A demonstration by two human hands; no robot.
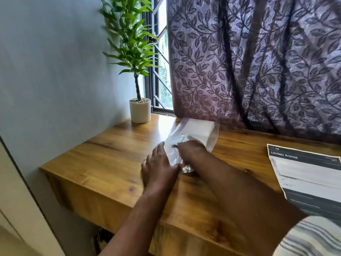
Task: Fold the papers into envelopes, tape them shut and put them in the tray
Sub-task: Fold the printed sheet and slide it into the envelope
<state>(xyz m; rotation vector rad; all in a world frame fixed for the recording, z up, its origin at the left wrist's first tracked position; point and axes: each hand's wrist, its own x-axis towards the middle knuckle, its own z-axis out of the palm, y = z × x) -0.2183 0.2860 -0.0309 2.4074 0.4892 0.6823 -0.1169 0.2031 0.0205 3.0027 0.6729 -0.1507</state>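
Both hands are at the near, open end of a clear plastic bag (193, 137) that holds a stack of white paper (200, 129), lying on the wooden tabletop (114, 157) just in front of the leaf-patterned curtain (258, 61). The left hand (159, 167) lies flat on the bag's near-left edge, its fingers (158, 150) spread out and pressing rather than gripping. The right hand (191, 151) is curled over the crumpled mouth of the bag; its fingers seem pinched into the plastic, though the blur and the back of the hand hide exactly what they hold, and I cannot tell whether they have reached the paper itself. So the step in hand looks like the very first one: getting sheets out of the bag, with no folding begun. No tape and no tray appear in view. A printed sheet headed "LIVING ROOM" (306, 174) lies well to the right of the bag, and a potted plant (139, 108) stands to its far left by the window. The next move probably calls for the left hand to pin the plastic while the right draws one sheet clear without dragging out the whole stack.
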